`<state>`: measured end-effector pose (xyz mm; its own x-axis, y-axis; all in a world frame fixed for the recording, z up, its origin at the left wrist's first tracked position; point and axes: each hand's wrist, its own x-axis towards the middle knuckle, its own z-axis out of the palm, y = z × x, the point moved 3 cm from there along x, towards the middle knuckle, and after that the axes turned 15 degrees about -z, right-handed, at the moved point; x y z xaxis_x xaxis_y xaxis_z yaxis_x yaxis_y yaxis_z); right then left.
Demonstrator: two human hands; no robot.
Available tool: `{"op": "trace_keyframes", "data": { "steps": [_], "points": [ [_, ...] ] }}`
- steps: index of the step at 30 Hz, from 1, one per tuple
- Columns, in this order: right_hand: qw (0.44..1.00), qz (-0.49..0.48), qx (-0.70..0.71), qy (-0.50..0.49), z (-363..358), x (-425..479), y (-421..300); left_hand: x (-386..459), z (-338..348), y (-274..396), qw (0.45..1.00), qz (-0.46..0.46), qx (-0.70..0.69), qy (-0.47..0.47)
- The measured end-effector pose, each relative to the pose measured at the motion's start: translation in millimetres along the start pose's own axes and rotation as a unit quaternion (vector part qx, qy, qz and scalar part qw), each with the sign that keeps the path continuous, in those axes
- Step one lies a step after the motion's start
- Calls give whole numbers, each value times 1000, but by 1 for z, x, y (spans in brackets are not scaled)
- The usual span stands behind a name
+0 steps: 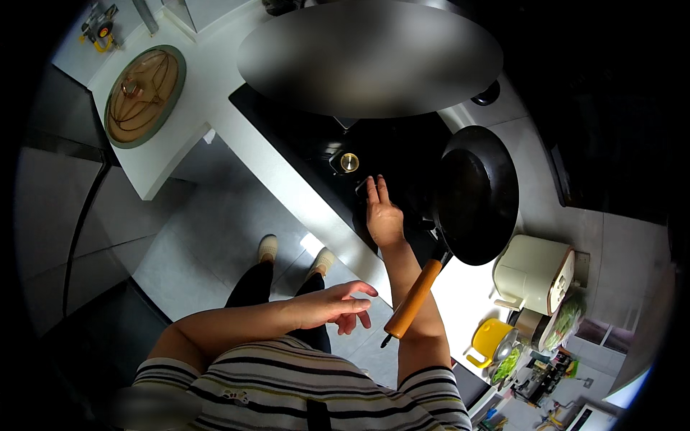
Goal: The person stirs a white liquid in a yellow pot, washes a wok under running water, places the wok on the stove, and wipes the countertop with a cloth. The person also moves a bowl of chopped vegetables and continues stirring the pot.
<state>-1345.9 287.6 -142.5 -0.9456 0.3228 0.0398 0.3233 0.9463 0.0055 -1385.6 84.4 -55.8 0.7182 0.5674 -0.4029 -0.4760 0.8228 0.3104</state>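
Observation:
My right hand [385, 218] reaches over the black gas cooktop [291, 126], two fingers extended. The edge of a control plate shows beside its fingertips; what lies under the palm is hidden. A brass-coloured knob [349, 162] sits just left of those fingers. To the right, a dark wok [474, 199] rests at the cooktop. Its wooden handle [415, 299] crosses above my right forearm. My left hand [337, 307] hangs in front of my body, fingers loosely apart, holding nothing.
A glass lid [143, 97] with a green rim lies on the left white counter. Right of the wok stand a cream countertop appliance [533, 273], a yellow pot [491, 339] and green vegetables [506, 366]. A large blurred oval hides the cooktop's far part.

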Motion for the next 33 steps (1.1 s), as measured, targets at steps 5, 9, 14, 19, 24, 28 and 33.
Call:
{"op": "trace_keyframes", "data": {
  "steps": [5, 9, 14, 19, 24, 28, 33],
  "points": [
    [998, 35, 42, -26, -9, 2, -4, -16, -8, -2, 1000, 13, -13, 11],
    [985, 111, 128, 28, -25, -15, -15, -33, -21, -6, 998, 36, -25, 43],
    [976, 180, 114, 54, -20, -79, -63, -52, -57, -26, 983, 94, -130, 86],
    [968, 69, 232, 65, -24, -117, -180, -50, -82, -59, 952, 106, -264, 114],
    [976, 5, 205, 70, -51, -96, -233, -50, -65, -74, 962, 111, -238, 76],
    [969, 8, 231, 86, -55, -89, -228, -53, -82, -84, 975, 60, -200, 73],
    [967, 19, 253, 33, -59, -106, -234, -55, -66, -92, 980, 97, -115, 127]
  ]
}}
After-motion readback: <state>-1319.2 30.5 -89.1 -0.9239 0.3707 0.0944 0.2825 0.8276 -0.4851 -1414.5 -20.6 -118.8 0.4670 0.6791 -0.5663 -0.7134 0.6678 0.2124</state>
